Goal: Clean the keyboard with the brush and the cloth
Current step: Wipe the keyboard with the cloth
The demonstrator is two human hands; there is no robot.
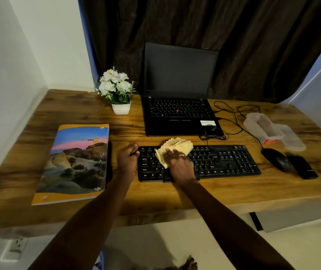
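Both hands were at the left end of the keyboard (224,162), which lay on the wooden surface (194,193) in front of the laptop (177,114). The right hand (179,164) pressed flat on the yellow cloth (177,146), fingers spread over it rather than pinching it, so its grip was wide and the cloth was held down by the palm against the keys near the upper left rows. The left hand (129,158) had a narrow grip, curled round the keyboard's left edge, apparently steadying it. This looked like the wiping step, with the cloth covering only the left part of the keys; the middle, the right block and the number pad lay bare. No brush could be made out with certainty; a clear plastic pack (268,129) with something orange in it sat well to the right, near the mouse (276,159). The next move would probably call for sliding the cloth rightward along the rows with even pressure while the left hand kept the keyboard from shifting, taking care not to snag the cables (233,121) behind it.
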